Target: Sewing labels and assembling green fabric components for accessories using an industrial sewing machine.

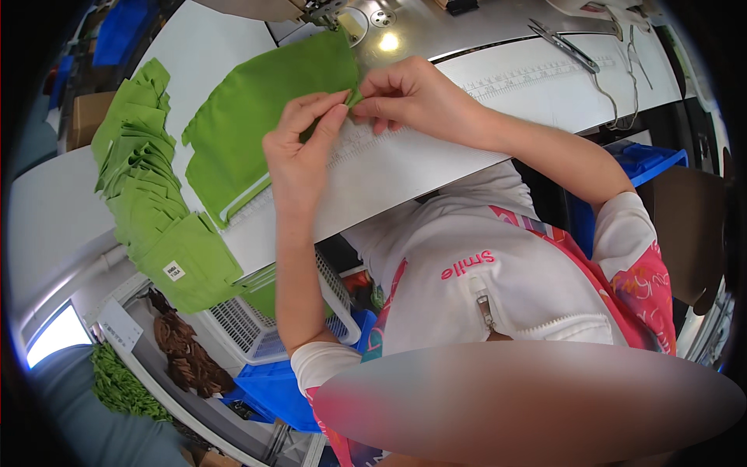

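Observation:
My left hand (307, 140) pinches the right edge of a green fabric piece (257, 101) between thumb and index finger. My right hand (408, 101) is just beside it, fingers closed on that same edge. The fabric lies on a white worktop (405, 163) with printed rulers, and a white strip (245, 194) runs along its lower border. The piece's upper corner is by a sewing machine (319, 12). A fanned pile of green cut pieces (148, 194) with a small white label lies to the left.
Metal snips (564, 43) and thread lie at the upper right. Below the worktop are a white plastic basket (241, 335), blue bins (276, 393) and piles of brown (187, 358) and green material. A blue tray (638, 159) is at right. Grey-blue cloth shows at lower left.

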The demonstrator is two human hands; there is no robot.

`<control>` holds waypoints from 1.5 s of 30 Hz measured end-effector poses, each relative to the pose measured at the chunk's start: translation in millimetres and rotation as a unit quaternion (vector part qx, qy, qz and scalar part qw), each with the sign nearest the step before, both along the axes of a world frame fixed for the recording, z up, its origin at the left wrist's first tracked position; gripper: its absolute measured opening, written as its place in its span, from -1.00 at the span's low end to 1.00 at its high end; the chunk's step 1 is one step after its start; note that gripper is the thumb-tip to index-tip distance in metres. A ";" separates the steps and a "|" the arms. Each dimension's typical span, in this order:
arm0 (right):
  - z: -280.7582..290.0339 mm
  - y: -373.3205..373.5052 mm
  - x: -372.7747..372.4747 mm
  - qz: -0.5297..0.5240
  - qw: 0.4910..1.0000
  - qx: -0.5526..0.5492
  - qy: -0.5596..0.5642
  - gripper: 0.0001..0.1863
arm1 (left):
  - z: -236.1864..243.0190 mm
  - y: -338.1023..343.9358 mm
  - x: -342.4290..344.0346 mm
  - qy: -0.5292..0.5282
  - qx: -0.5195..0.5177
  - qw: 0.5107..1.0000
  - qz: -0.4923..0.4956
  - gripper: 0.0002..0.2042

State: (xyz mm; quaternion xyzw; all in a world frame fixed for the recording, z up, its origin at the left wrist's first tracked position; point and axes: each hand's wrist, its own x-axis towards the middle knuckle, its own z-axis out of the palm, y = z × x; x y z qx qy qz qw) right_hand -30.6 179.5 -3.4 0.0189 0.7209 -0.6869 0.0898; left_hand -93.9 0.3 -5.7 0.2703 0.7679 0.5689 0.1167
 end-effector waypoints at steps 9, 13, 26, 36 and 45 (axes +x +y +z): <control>-5.0 0.9 3.6 0.000 1.000 -0.007 0.020 -0.83 | 18.0 1.5 -19.8 -0.120 -0.063 0.987 -0.086 -0.81; -4.8 1.8 4.4 0.001 1.000 0.000 0.016 -0.82 | 15.2 0.7 -11.0 -0.044 -0.058 0.995 -0.072 -0.81; -4.4 8.8 5.6 -0.005 0.995 -0.097 -0.021 -0.74 | 4.4 7.9 6.9 0.568 -0.180 0.803 -0.029 -0.81; -3.4 12.5 4.0 -0.023 0.978 -0.192 -0.077 -0.73 | -9.2 6.7 12.7 0.455 -0.160 0.875 0.030 -0.67; -4.0 16.7 3.3 0.024 0.990 -0.113 -0.080 -0.72 | -7.5 7.4 -9.1 0.544 -0.089 0.832 -0.062 -0.80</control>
